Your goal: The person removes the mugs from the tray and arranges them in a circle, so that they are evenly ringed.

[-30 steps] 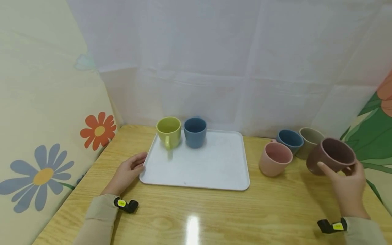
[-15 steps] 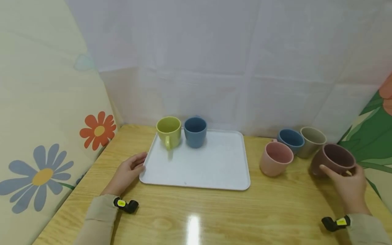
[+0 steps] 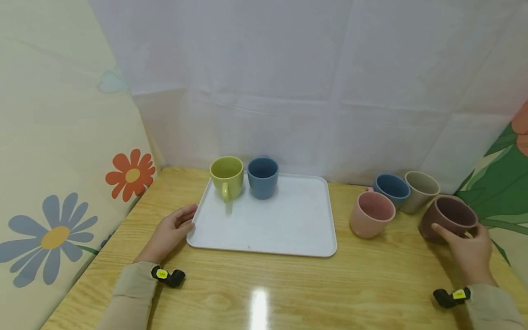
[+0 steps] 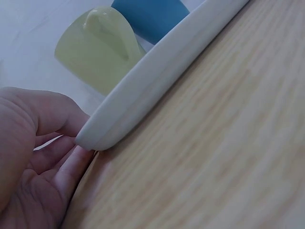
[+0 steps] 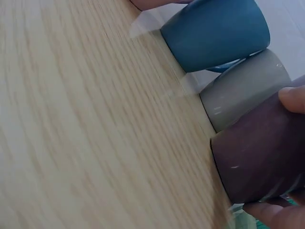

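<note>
A dark purple mug (image 3: 433, 220) stands upright on the table at the far right, and my right hand (image 3: 472, 252) grips it, thumb on its near side and fingers at its right. In the right wrist view, the base of the purple mug (image 5: 257, 157) meets the wood. My left hand (image 3: 167, 233) holds the left edge of a white tray (image 3: 268, 229); its fingers (image 4: 71, 117) pinch the rim near the corner. A yellow-green mug (image 3: 228, 183) and a blue mug (image 3: 263, 183) stand side by side at the back left of this tray.
Left of the purple mug stand a pink mug (image 3: 371, 217), a second blue mug (image 3: 392, 187) and a grey-beige mug (image 3: 420, 190), close together on the wooden table (image 3: 330, 293). A white cloth (image 3: 268, 101) hangs behind the table. Flower-patterned sheets (image 3: 62, 137) flank both sides.
My right hand has lowered the purple mug from a tilted pose above the table to upright on the wood. The left hand and the tray have stayed in place.
</note>
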Action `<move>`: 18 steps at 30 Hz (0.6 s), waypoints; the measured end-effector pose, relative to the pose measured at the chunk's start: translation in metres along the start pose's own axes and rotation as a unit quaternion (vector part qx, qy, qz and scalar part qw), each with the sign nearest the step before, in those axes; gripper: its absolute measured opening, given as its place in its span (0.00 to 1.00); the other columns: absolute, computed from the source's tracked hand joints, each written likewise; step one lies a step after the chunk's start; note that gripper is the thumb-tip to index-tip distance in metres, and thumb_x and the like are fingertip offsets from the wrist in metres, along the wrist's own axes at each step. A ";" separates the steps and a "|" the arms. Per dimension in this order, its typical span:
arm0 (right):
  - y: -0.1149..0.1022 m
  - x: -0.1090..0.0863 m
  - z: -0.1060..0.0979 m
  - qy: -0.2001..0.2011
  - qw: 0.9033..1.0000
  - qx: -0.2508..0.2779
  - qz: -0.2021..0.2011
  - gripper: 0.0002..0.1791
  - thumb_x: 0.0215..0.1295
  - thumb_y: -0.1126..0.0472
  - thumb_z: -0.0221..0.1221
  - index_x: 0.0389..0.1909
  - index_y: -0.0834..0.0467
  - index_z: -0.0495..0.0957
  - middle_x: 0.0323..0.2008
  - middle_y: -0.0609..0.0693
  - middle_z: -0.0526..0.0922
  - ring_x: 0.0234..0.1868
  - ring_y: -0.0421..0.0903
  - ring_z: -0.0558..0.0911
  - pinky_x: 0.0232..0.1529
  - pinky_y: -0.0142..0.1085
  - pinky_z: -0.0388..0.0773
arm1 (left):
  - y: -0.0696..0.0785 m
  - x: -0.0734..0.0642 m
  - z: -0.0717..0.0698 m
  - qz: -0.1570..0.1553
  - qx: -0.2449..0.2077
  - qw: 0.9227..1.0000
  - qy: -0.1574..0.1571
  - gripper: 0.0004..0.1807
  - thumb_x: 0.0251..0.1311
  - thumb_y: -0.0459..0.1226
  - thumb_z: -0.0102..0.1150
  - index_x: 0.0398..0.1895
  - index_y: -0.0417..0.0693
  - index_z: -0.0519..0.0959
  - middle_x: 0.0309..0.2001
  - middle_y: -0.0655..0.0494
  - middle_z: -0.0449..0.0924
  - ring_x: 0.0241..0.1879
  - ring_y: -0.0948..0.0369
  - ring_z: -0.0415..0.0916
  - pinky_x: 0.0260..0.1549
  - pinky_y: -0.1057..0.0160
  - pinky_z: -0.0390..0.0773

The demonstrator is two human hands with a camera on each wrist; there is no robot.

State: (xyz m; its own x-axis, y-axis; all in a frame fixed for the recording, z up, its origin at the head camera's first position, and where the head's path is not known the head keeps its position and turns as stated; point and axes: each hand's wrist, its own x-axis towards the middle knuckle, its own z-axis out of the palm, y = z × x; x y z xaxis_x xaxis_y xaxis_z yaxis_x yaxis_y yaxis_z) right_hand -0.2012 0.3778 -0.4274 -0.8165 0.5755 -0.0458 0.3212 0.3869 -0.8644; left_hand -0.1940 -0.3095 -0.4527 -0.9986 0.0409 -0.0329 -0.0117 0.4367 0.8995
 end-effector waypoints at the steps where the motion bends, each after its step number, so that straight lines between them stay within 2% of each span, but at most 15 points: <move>1: 0.001 0.001 0.000 -0.001 1.000 0.002 -0.002 0.55 0.58 0.48 0.73 0.80 0.57 0.52 0.74 0.59 0.61 0.60 0.47 0.70 0.45 0.16 0.67 | 0.000 0.000 0.000 0.000 0.000 1.000 0.000 0.31 0.74 0.29 0.51 0.77 0.33 0.57 0.73 0.34 0.63 0.72 0.43 0.61 0.53 0.84 0.68; 5: 0.002 0.003 0.000 -0.017 1.000 0.002 -0.021 0.54 0.60 0.47 0.71 0.80 0.57 0.52 0.75 0.60 0.59 0.69 0.49 0.65 0.61 0.24 0.68 | 0.000 0.001 -0.001 0.008 -0.001 1.000 0.000 0.31 0.74 0.29 0.51 0.76 0.32 0.57 0.72 0.33 0.63 0.71 0.42 0.61 0.53 0.85 0.68; 7: 0.002 0.005 0.001 -0.025 0.999 0.004 -0.036 0.53 0.61 0.48 0.71 0.80 0.57 0.52 0.75 0.60 0.59 0.72 0.49 0.62 0.65 0.25 0.65 | -0.002 0.001 -0.001 0.012 -0.001 1.000 0.001 0.31 0.74 0.29 0.51 0.76 0.32 0.58 0.72 0.32 0.63 0.71 0.42 0.61 0.52 0.85 0.68; 11: 0.005 0.007 0.001 -0.030 0.998 0.004 -0.055 0.51 0.62 0.48 0.71 0.79 0.58 0.54 0.73 0.60 0.61 0.70 0.47 0.63 0.56 0.18 0.65 | -0.004 0.002 -0.002 0.013 -0.001 1.000 0.001 0.31 0.74 0.29 0.52 0.76 0.32 0.58 0.72 0.33 0.64 0.71 0.42 0.62 0.53 0.84 0.69; 14: 0.007 0.008 0.001 -0.040 0.997 0.008 -0.058 0.51 0.63 0.49 0.69 0.80 0.58 0.51 0.74 0.60 0.59 0.70 0.47 0.62 0.58 0.19 0.65 | -0.004 0.002 -0.002 0.017 -0.001 1.000 0.001 0.30 0.74 0.29 0.51 0.76 0.32 0.58 0.72 0.33 0.64 0.71 0.42 0.61 0.53 0.84 0.69; 16: 0.009 0.008 0.000 -0.048 0.997 0.010 -0.060 0.52 0.65 0.48 0.68 0.80 0.57 0.49 0.75 0.61 0.57 0.72 0.48 0.60 0.63 0.23 0.64 | -0.004 0.002 -0.001 0.018 -0.003 1.000 0.003 0.30 0.74 0.29 0.51 0.76 0.32 0.58 0.72 0.33 0.64 0.71 0.41 0.62 0.53 0.84 0.69; 18: 0.010 0.008 -0.001 -0.055 0.997 0.008 -0.061 0.52 0.66 0.48 0.67 0.81 0.58 0.46 0.76 0.62 0.55 0.71 0.49 0.60 0.61 0.22 0.64 | -0.004 0.001 0.000 0.022 -0.003 1.000 0.002 0.30 0.74 0.29 0.51 0.76 0.31 0.58 0.71 0.32 0.64 0.70 0.41 0.61 0.53 0.84 0.69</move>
State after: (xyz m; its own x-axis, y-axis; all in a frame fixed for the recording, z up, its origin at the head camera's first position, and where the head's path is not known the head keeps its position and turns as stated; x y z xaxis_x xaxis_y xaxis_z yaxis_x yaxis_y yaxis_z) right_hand -0.2036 0.3867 -0.4361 -0.8974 0.4412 0.0063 0.2090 0.4376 -0.8745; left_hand -0.1954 -0.3113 -0.4560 -0.9984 0.0559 0.0079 0.0312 0.4291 0.9027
